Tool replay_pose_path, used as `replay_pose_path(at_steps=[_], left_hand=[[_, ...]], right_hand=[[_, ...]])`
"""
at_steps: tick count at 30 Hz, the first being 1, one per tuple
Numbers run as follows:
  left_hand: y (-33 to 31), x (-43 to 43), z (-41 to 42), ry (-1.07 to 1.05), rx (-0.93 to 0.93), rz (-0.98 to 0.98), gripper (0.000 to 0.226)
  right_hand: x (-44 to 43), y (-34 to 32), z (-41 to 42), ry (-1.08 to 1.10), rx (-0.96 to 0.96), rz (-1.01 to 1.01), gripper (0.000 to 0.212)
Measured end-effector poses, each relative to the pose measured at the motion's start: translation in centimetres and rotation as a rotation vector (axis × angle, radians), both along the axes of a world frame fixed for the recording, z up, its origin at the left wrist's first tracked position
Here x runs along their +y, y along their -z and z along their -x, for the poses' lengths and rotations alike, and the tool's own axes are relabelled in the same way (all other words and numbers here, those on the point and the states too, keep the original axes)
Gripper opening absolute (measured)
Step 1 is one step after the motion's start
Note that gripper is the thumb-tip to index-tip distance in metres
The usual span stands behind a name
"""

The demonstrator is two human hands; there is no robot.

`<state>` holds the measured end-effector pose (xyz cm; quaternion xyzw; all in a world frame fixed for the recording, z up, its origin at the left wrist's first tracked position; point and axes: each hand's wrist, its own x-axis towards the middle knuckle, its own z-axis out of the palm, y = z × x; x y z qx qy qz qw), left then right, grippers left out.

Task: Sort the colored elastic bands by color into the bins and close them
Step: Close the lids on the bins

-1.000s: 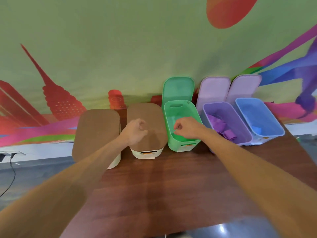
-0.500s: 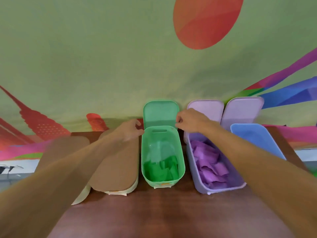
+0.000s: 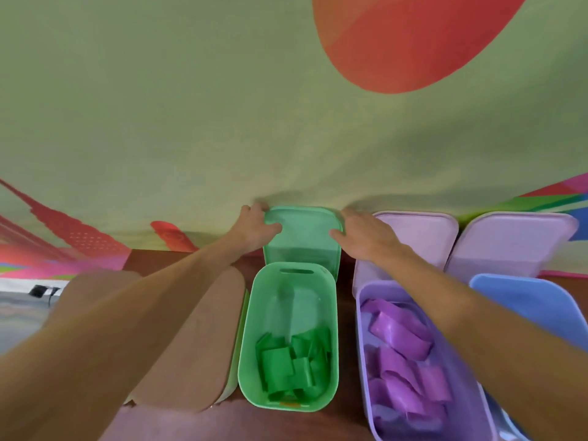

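Mural wall (image 3: 191, 122) behind: my left hand (image 3: 254, 232) and right hand (image 3: 366, 240) are gripping the green lid (image 3: 302, 240) by both edges.
It is standing upright beyond the green bin (image 3: 302, 307).

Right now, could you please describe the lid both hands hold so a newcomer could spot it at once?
On the wooden table, find the open green bin mid-row. Its lid stands upright behind it, left hand and right hand gripping its top corners. It is the only green one; beside it are lilac lids and brown lids.
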<state>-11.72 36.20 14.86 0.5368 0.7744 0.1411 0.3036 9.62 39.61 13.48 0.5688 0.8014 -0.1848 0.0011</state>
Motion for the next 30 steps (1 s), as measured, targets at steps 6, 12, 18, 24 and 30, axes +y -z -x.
replay_pose_path(at_steps=[6,12,18,24,30], left_hand=[[1.4,-0.9,0.1,-0.158,-0.255,0.009,0.046],[0.1,-2.9,0.3,-0.194,-0.440,-0.009,0.039],[-1.2,-8.4,0.2,-0.168,-0.472,-0.120,0.029],[-0.6,-15.4,0.7,-0.201,-0.542,-0.256,0.019],[2.9,-21.1,0.9,-0.197,-0.623,-0.142,0.032]], right_hand=[[-0.6,1.1,0.0,0.042,0.155,0.114,0.045],[-4.3,0.0,-0.3,0.181,0.302,0.224,0.068],[-9.9,-1.0,0.0,0.455,0.561,0.251,0.038],[-16.6,0.0,1.3,0.657,0.739,0.233,0.017],[-24.1,3.6,0.9,0.710,0.744,0.226,0.043]])
